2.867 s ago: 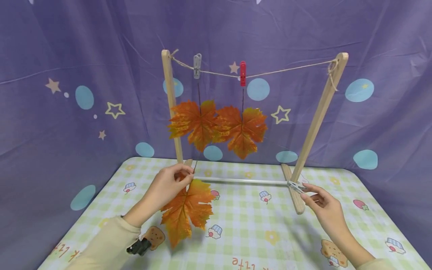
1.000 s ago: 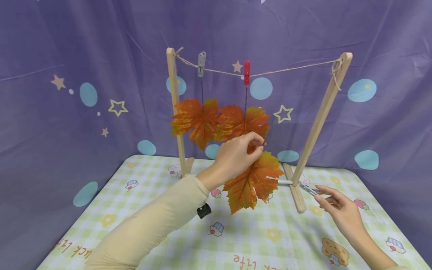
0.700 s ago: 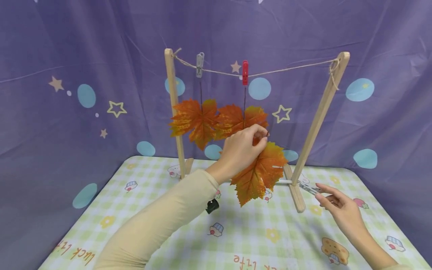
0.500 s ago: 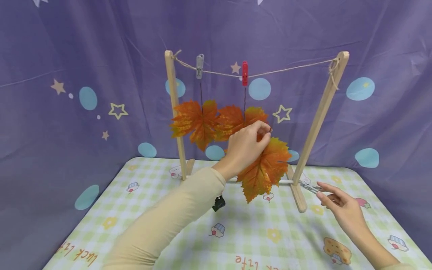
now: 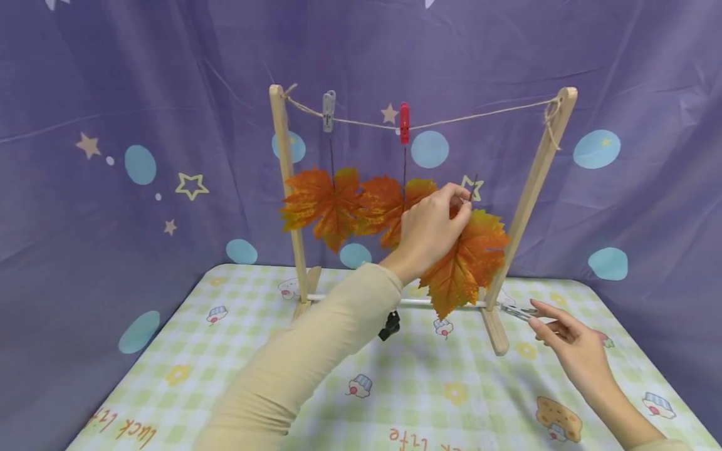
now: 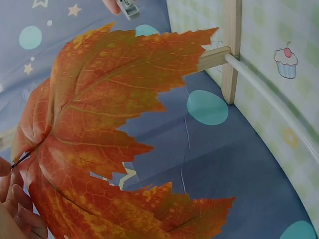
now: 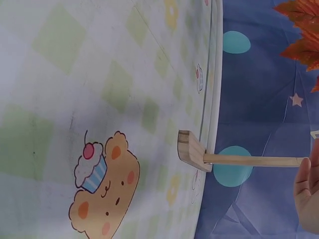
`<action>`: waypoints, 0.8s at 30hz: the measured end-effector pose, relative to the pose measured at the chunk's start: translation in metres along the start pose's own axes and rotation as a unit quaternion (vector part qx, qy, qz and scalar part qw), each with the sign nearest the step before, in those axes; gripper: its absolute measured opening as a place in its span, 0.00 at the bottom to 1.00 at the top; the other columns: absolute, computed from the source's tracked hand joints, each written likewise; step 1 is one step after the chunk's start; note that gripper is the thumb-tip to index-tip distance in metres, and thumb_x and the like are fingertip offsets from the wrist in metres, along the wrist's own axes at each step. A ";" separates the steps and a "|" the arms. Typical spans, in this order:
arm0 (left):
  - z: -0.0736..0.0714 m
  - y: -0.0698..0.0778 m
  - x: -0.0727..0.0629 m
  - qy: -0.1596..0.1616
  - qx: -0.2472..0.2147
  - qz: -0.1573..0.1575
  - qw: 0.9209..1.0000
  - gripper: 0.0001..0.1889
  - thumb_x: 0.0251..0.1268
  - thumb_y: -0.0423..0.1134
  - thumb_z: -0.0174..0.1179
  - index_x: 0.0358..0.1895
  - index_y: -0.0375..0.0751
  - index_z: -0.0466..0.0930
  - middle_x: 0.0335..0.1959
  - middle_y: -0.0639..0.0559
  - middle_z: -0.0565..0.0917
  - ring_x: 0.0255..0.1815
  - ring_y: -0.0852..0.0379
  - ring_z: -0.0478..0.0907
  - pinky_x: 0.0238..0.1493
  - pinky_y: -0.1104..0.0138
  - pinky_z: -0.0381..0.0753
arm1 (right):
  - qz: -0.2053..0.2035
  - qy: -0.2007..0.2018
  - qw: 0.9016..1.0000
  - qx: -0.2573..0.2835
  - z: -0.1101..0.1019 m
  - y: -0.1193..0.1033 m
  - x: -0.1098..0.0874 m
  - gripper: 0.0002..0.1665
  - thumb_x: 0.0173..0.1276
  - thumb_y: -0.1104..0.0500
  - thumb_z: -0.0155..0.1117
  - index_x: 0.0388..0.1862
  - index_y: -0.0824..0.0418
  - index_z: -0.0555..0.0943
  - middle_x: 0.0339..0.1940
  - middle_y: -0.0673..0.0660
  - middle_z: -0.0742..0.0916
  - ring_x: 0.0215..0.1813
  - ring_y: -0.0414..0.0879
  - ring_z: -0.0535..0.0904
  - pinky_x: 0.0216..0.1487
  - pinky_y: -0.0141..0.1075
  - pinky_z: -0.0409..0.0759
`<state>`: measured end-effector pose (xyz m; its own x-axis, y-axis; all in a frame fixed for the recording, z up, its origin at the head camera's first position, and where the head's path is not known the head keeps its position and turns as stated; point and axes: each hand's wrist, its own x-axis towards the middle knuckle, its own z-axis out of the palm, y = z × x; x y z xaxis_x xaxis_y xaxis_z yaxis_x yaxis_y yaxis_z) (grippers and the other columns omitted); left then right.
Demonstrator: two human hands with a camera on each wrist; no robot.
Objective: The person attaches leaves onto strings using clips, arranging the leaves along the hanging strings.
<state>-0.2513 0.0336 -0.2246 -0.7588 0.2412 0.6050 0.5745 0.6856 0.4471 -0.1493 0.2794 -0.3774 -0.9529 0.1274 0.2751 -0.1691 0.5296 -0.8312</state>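
My left hand [image 5: 431, 227] pinches the thin dark stem of an orange artificial maple leaf [image 5: 467, 260], and the blade hangs below the fingers. In the left wrist view this leaf [image 6: 99, 119] fills much of the picture. My right hand [image 5: 572, 344] pinches a grey clothespin [image 5: 517, 311] by its handle end, low beside the right post. Two more maple leaves hang from a twine [image 5: 479, 117]: one leaf [image 5: 324, 203] under a grey clothespin [image 5: 329, 111], the other leaf [image 5: 383, 203] under a red clothespin [image 5: 404, 123], partly hidden behind my left hand.
A wooden left post [image 5: 284, 144] and right post [image 5: 533, 188] carry the twine, joined low down by a white rod [image 5: 414, 302]. A checked cloth [image 5: 429, 407] covers the table. Purple curtain [image 5: 141, 75] stands behind. A dark wrist device [image 5: 389, 326] shows under the left sleeve.
My left hand has carried the maple leaf from low at the left up and right, towards the right post. My right hand has shifted slightly right, still pinching the grey clothespin.
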 end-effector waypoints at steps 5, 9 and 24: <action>0.002 0.001 0.004 0.025 -0.004 -0.016 1.000 0.10 0.74 0.49 0.54 0.52 0.56 0.80 0.38 0.68 0.84 0.23 0.65 0.72 0.26 0.70 0.68 | -0.008 0.004 1.000 0.011 -0.001 -0.001 0.000 0.26 0.75 0.52 0.61 0.68 0.57 0.74 0.37 0.37 0.86 0.39 0.35 0.81 0.39 0.24 0.76; 0.003 0.001 0.009 0.044 0.001 -0.014 0.999 0.11 0.74 0.49 0.54 0.52 0.56 0.81 0.39 0.67 0.85 0.25 0.66 0.74 0.26 0.71 0.68 | -0.010 0.003 1.000 0.013 -0.001 -0.003 -0.001 0.26 0.75 0.51 0.61 0.68 0.55 0.75 0.39 0.36 0.86 0.39 0.36 0.81 0.40 0.24 0.76; -0.002 -0.007 0.019 0.038 0.030 -0.009 0.999 0.10 0.73 0.50 0.56 0.50 0.57 0.83 0.43 0.68 0.86 0.32 0.66 0.78 0.30 0.70 0.70 | -0.002 0.023 1.000 0.013 0.000 -0.009 0.004 0.23 0.73 0.51 0.63 0.66 0.50 0.77 0.35 0.36 0.86 0.37 0.33 0.81 0.37 0.24 0.76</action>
<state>-0.2691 0.0322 -0.2148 -0.7418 0.1774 0.6468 0.5399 0.7300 0.4190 -0.1517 0.2754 -0.3692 -0.9399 0.1633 0.2999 -0.1806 0.5078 -0.8424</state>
